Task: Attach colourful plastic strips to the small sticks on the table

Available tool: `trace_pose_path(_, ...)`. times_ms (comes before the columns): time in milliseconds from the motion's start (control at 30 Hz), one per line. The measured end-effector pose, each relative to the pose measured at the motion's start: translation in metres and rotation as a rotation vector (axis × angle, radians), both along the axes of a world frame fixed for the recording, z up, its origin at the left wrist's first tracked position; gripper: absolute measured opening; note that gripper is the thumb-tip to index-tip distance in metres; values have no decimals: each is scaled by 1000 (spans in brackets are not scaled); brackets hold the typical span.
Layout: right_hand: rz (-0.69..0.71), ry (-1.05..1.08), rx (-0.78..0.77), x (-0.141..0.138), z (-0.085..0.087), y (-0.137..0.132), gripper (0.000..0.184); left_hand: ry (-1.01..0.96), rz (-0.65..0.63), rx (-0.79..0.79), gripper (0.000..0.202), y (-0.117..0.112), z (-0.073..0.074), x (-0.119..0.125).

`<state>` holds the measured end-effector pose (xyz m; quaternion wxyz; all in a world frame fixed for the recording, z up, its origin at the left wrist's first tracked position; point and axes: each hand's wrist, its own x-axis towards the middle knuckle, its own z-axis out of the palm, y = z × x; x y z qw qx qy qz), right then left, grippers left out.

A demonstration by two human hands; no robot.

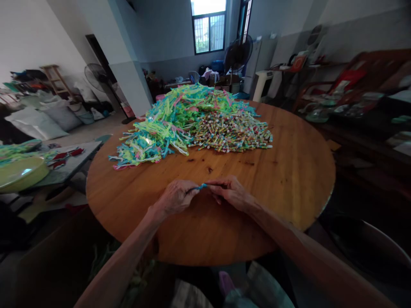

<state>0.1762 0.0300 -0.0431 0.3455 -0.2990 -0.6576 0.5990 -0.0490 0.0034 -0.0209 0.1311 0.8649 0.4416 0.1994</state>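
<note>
Over the near part of the round wooden table (289, 171), my left hand (180, 194) and my right hand (231, 192) are closed close together. A thin blue strip (201, 186) spans the small gap between them, pinched by the fingers of each; most of it is hidden in the hands. Beyond them lies a large tangled heap of yellow-green, blue and pink strips (173, 115). Against its right side rests a pile of small striped sticks (231, 132) with white or coloured ends, too small to name exactly.
To the left, a yellow basin (22, 175) stands on a low table with more strips. White sacks (35, 122) and a standing fan (96, 77) are behind it. At the right are a wooden bench (359, 68) and a dark round container (369, 244). Another fan (238, 53) stands at the back.
</note>
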Motion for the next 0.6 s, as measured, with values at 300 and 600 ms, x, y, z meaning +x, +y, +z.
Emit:
trace_pose_path(300, -69, -103, 184, 0, 2, -10, 35, -11, 18, -86, 31, 0, 2, -1)
trace_pose_path(600, -141, -123, 301, -2, 1, -13, 29, -3, -2, -124, 29, 1, 4, -4)
